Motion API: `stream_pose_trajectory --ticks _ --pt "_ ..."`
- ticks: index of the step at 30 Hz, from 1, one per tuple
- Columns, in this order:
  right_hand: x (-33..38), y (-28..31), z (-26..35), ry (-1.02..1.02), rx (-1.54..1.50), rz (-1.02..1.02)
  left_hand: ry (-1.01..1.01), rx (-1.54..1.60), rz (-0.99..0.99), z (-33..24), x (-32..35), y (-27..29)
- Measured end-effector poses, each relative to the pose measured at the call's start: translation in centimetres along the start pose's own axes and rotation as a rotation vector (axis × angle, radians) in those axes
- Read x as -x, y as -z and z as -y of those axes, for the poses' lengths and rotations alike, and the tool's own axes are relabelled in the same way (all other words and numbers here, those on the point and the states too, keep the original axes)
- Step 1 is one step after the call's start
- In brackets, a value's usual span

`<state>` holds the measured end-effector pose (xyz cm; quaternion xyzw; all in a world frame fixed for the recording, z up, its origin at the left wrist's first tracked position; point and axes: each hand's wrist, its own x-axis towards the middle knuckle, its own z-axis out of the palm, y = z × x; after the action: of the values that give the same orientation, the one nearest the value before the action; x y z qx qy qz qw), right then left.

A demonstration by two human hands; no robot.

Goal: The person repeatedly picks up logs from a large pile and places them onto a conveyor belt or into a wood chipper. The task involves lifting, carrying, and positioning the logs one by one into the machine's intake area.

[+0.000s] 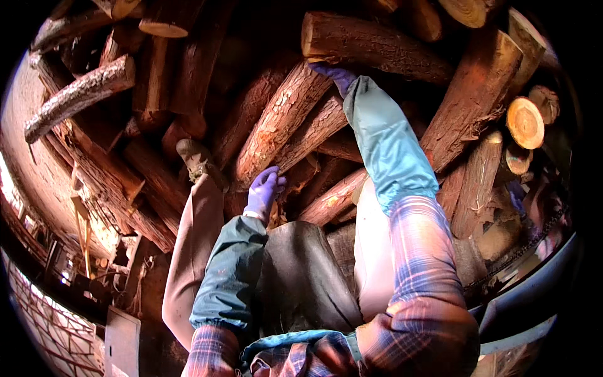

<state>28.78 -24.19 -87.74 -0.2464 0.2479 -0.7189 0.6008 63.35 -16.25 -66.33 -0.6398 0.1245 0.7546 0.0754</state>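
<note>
A thick reddish-brown log (282,119) lies slanted on the pile in front of me, its bark partly stripped. My right hand (338,76), in a purple glove, reaches out to its far end with the fingers laid over the edge; they are partly hidden against the dark. Near the log's lower end is my left hand (264,191), also purple-gloved, fingers loosely bent and slightly apart. I cannot tell whether it touches the bark. Beside the first log rests a thinner log (314,131), and a thick log (370,45) lies crosswise just beyond my right hand.
Logs crowd both sides: a thin pale-barked one (81,97) at far left, a large one (474,94) at right and a round cut end (525,122). Between my legs hangs a dark apron (304,270). Blue metal edges (527,289) curve at lower right.
</note>
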Motion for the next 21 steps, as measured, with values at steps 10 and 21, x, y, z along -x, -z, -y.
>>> stream_pose_trajectory --ticks 10,21 --pt "15.7 -31.9 12.1 -0.502 0.675 -0.455 0.052 0.985 0.063 -3.9 8.7 -4.1" --pt "19.3 -42.7 5.5 -1.117 0.305 -0.625 0.288 0.956 0.357 1.5 19.1 1.0"
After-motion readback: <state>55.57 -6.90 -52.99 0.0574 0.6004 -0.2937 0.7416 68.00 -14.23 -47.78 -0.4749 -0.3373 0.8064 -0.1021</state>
